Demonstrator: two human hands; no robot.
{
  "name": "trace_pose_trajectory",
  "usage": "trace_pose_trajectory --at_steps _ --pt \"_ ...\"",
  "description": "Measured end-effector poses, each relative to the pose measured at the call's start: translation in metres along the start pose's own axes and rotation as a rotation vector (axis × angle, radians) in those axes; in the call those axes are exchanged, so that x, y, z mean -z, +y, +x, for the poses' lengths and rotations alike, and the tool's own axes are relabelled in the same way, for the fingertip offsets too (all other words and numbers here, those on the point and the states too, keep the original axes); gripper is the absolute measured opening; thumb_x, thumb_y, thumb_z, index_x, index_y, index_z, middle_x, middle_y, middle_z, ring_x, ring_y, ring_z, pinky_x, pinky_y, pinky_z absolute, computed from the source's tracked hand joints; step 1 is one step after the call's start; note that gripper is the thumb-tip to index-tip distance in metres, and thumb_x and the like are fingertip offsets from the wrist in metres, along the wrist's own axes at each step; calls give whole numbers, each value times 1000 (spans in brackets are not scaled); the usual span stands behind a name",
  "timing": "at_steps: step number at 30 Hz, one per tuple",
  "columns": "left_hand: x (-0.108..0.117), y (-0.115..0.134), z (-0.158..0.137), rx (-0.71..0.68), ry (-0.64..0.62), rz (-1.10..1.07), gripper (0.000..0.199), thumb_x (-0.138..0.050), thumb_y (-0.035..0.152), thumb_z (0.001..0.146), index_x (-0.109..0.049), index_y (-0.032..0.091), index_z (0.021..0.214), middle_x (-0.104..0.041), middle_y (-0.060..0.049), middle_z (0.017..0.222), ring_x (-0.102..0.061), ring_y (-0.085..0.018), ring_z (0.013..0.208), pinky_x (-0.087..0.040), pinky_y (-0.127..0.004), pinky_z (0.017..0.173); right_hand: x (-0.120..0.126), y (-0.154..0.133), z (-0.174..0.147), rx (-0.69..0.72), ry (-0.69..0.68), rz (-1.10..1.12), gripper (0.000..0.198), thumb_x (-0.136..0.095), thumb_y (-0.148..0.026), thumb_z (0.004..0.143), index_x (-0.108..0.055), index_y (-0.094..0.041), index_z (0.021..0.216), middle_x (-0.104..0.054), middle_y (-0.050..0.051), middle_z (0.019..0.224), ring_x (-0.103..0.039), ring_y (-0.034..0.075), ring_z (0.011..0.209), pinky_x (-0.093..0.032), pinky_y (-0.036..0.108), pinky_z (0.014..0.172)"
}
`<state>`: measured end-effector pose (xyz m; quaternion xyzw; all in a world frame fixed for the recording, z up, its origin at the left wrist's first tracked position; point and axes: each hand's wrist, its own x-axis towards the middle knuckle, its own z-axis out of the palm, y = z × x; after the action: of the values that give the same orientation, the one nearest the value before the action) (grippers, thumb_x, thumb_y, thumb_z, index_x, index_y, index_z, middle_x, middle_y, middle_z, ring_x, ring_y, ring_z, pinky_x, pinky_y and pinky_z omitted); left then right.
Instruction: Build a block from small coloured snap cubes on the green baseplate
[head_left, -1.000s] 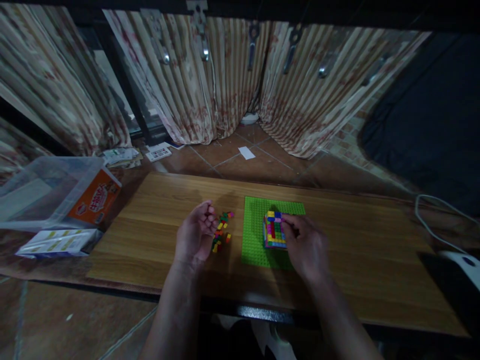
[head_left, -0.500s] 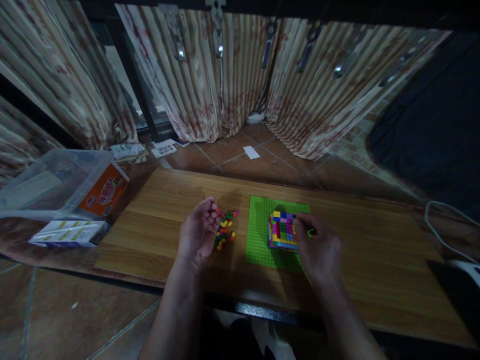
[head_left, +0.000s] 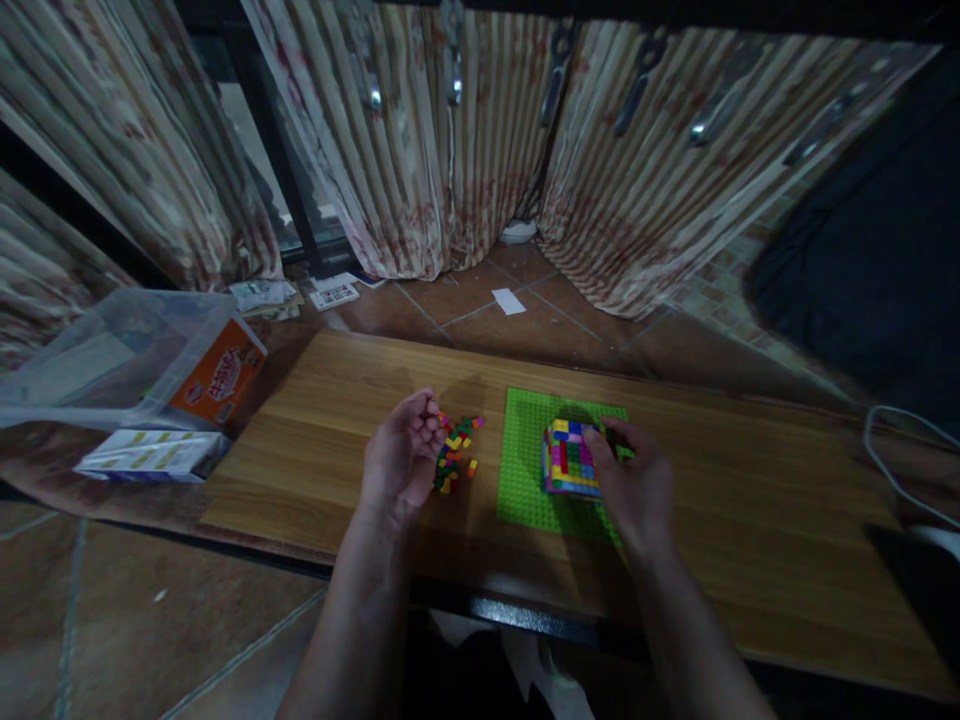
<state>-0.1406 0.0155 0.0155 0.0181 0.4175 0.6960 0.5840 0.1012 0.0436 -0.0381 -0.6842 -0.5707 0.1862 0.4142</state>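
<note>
My right hand [head_left: 637, 485] is at the right side of a multicoloured toy-brick structure [head_left: 568, 460]. The thumb lies on its top and the fingers bend round its far right side, partly hidden. Beneath the structure is a green studded baseplate [head_left: 517, 480]. Over the table, palm turned up and fingers loosely curled but apart, my left hand [head_left: 405, 455] shows nothing in it. Just right of its fingers lies a heap of small loose bricks [head_left: 454, 450] in mixed colours, part of it hidden by the hand.
The wooden table [head_left: 300, 440] spans the view. Left of it stand a clear plastic bin [head_left: 142, 350] with an orange label and a white box [head_left: 154, 455]. A white cable [head_left: 881, 455] curves at the right edge. Striped curtains [head_left: 405, 150] hang behind.
My right thumb has come down flatter on the structure's top, and the fingers now bend round its far side. My left hand keeps its pose. The whole view has shifted slightly.
</note>
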Motion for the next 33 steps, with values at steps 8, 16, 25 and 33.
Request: trace_pose_trajectory --at_steps 8,16,25,33 --pt "0 1 0 -6 -1 -13 8 -58 6 81 -64 10 82 -60 3 60 -51 -3 43 -45 -13 47 -2 -4 1 -103 -31 116 49 -65 -53 76 -73 -14 103 -72 11 93 -65 23 77 -51 39 72" --pt "3 6 2 -15 5 -34 8 -58 6 82 -64 11 80 -59 3 59 -50 -4 42 -46 -15 46 3 -8 3 -176 -62 222 49 -64 -56 77 -73 -14 100 -72 10 85 -65 21 69 -52 33 61" --pt "15 29 4 -54 62 -113 17 -47 7 91 -61 11 81 -58 3 58 -50 -4 42 -42 -16 45 10 -29 -29 337 297 233 20 -60 -33 90 -71 -17 93 -70 7 89 -66 21 84 -52 38 79" --pt "29 40 5 -136 109 -144 11 -54 8 86 -62 12 81 -56 4 58 -48 -3 43 -39 -15 46 -24 -64 -85 701 -416 274 14 -58 -14 91 -68 -20 98 -70 4 92 -67 15 85 -54 27 75"
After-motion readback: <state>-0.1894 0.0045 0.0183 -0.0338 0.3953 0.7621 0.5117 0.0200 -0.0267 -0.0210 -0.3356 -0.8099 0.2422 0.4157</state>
